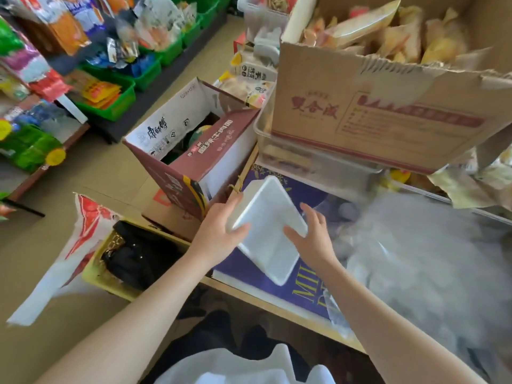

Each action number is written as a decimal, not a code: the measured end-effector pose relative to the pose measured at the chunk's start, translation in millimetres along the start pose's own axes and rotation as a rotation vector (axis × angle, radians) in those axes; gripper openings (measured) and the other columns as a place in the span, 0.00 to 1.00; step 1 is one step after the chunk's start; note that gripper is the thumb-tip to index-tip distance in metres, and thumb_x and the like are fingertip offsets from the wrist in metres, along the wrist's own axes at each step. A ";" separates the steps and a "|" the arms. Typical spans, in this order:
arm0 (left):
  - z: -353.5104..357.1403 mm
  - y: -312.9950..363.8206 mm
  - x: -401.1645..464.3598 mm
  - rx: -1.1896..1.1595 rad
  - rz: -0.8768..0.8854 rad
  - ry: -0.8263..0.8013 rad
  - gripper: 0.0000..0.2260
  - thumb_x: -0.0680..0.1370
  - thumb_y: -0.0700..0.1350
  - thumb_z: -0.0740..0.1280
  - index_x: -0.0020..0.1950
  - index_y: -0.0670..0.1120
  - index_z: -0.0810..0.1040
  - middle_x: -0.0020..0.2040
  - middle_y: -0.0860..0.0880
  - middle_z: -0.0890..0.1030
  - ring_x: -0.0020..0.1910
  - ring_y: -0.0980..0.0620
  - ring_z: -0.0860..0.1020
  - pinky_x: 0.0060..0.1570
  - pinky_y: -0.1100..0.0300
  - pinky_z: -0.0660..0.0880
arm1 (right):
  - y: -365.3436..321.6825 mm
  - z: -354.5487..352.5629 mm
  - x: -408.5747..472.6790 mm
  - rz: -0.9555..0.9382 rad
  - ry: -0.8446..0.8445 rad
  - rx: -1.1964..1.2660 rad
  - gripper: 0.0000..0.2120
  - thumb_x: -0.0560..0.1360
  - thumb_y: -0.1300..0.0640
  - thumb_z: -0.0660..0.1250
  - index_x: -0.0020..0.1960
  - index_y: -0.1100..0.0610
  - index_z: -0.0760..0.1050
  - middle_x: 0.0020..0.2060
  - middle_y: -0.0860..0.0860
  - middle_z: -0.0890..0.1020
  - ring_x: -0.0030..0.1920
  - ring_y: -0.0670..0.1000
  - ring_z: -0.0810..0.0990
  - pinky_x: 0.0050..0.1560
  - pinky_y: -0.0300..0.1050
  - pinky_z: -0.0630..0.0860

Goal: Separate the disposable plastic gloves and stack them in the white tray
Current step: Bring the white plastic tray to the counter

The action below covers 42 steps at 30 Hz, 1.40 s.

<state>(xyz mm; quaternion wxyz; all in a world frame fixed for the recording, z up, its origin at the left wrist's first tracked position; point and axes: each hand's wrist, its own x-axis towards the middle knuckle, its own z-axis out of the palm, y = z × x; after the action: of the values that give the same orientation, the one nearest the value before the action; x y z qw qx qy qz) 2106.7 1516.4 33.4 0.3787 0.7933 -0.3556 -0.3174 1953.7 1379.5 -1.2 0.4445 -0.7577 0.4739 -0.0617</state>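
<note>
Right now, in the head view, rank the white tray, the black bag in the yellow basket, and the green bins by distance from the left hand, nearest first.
1. White tray: in the left hand's grip, at its right.
2. Black bag: in the yellow basket, to the hand's left.
3. Green bins: far up-left, on the floor.

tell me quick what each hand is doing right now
Left hand: grips the left edge of the white tray.
Right hand: holds the tray's right edge, thumb inside.
</note>
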 end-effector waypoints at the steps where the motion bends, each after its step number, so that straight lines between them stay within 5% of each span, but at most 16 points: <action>1: -0.5 3.7 0.3 0.054 0.045 -0.019 0.29 0.76 0.50 0.66 0.74 0.58 0.58 0.61 0.55 0.64 0.61 0.58 0.66 0.59 0.64 0.64 | -10.2 3.7 -2.6 -0.017 -0.043 0.065 0.33 0.74 0.47 0.67 0.74 0.52 0.58 0.70 0.51 0.63 0.69 0.51 0.65 0.68 0.48 0.64; 4: -2.2 12.9 0.3 0.169 0.152 -0.191 0.39 0.70 0.57 0.71 0.73 0.65 0.50 0.65 0.57 0.57 0.68 0.55 0.61 0.66 0.58 0.64 | -39.4 8.0 -9.2 0.058 -0.138 0.382 0.42 0.64 0.29 0.62 0.73 0.44 0.56 0.69 0.44 0.62 0.71 0.49 0.63 0.68 0.56 0.65; 5: -2.8 16.4 0.4 0.208 0.198 -0.255 0.43 0.68 0.59 0.73 0.72 0.67 0.48 0.68 0.58 0.54 0.71 0.54 0.57 0.68 0.55 0.63 | -46.1 7.7 -10.7 0.027 -0.161 0.436 0.38 0.62 0.28 0.61 0.69 0.38 0.60 0.66 0.41 0.65 0.70 0.48 0.64 0.67 0.57 0.67; 7: -4.5 19.2 2.9 0.324 0.286 -0.329 0.49 0.65 0.61 0.75 0.74 0.65 0.44 0.73 0.61 0.43 0.75 0.53 0.51 0.70 0.52 0.62 | -56.8 4.1 -14.0 -0.062 -0.203 0.437 0.26 0.63 0.29 0.64 0.60 0.33 0.66 0.61 0.41 0.73 0.66 0.48 0.70 0.64 0.56 0.70; 10: -9.8 12.3 12.3 0.524 0.438 -0.280 0.49 0.66 0.65 0.70 0.76 0.57 0.41 0.74 0.57 0.30 0.76 0.52 0.40 0.72 0.55 0.50 | -66.0 -1.1 -19.4 -0.131 -0.228 0.320 0.26 0.67 0.39 0.69 0.61 0.42 0.67 0.59 0.47 0.77 0.59 0.46 0.75 0.61 0.53 0.73; 14: -12.6 4.7 23.9 0.769 0.577 -0.187 0.48 0.74 0.57 0.66 0.74 0.46 0.31 0.73 0.49 0.32 0.73 0.51 0.32 0.72 0.59 0.34 | -70.5 -2.0 -22.6 -0.216 -0.295 0.015 0.43 0.62 0.36 0.69 0.70 0.53 0.61 0.60 0.50 0.75 0.59 0.50 0.73 0.60 0.48 0.72; 17: -13.4 7.0 24.0 0.735 0.542 -0.220 0.48 0.72 0.55 0.70 0.72 0.43 0.35 0.73 0.48 0.36 0.73 0.50 0.36 0.71 0.59 0.37 | -66.7 -1.5 -23.1 -0.222 -0.279 -0.115 0.41 0.68 0.43 0.71 0.74 0.56 0.58 0.62 0.54 0.75 0.62 0.55 0.73 0.60 0.50 0.72; 20: -10.2 13.7 24.7 0.734 0.593 -0.188 0.47 0.70 0.55 0.72 0.75 0.40 0.43 0.74 0.47 0.40 0.73 0.50 0.41 0.72 0.59 0.40 | -63.2 -12.6 -21.5 -0.204 -0.303 -0.087 0.43 0.62 0.36 0.68 0.71 0.54 0.64 0.58 0.53 0.79 0.59 0.51 0.78 0.58 0.50 0.75; 23: -5.4 21.2 25.7 0.710 0.596 -0.239 0.45 0.73 0.58 0.67 0.76 0.41 0.40 0.74 0.50 0.36 0.71 0.54 0.35 0.67 0.66 0.32 | -57.5 -23.6 -20.1 -0.203 -0.321 -0.052 0.39 0.58 0.32 0.66 0.61 0.56 0.72 0.51 0.52 0.82 0.52 0.46 0.82 0.52 0.53 0.78; 28: -0.1 16.4 21.0 0.745 0.575 -0.190 0.43 0.71 0.55 0.71 0.75 0.38 0.52 0.76 0.40 0.53 0.75 0.42 0.52 0.72 0.50 0.52 | -51.2 -24.8 -26.7 -0.243 -0.300 -0.073 0.35 0.60 0.30 0.64 0.59 0.52 0.74 0.48 0.50 0.83 0.52 0.45 0.82 0.50 0.49 0.79; 35: 2.0 15.7 23.1 0.767 0.607 -0.175 0.44 0.67 0.57 0.74 0.73 0.36 0.59 0.74 0.37 0.60 0.72 0.38 0.61 0.68 0.48 0.55 | -44.4 -24.2 -29.8 -0.296 -0.252 -0.060 0.31 0.64 0.34 0.61 0.57 0.56 0.75 0.43 0.54 0.83 0.48 0.45 0.83 0.48 0.49 0.79; 39: -3.3 10.3 28.8 0.766 0.619 -0.194 0.44 0.69 0.60 0.70 0.74 0.38 0.57 0.75 0.39 0.59 0.73 0.39 0.59 0.68 0.48 0.52 | -38.8 -28.6 -27.4 -0.349 -0.235 -0.055 0.23 0.71 0.44 0.68 0.60 0.58 0.74 0.44 0.57 0.82 0.45 0.47 0.84 0.47 0.51 0.78; 42: -13.4 3.5 34.7 0.769 0.634 -0.239 0.43 0.71 0.65 0.60 0.75 0.39 0.54 0.76 0.41 0.55 0.74 0.43 0.56 0.69 0.48 0.51 | -31.4 -37.4 -30.5 -0.353 -0.163 -0.007 0.18 0.73 0.52 0.65 0.61 0.57 0.75 0.42 0.56 0.82 0.37 0.56 0.80 0.43 0.49 0.75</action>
<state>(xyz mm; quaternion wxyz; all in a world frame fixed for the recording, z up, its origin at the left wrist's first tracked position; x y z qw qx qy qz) 2134.8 1491.9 35.0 0.0939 0.6864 -0.7108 -0.1216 1938.7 1385.0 54.2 0.4610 -0.8331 0.2964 -0.0752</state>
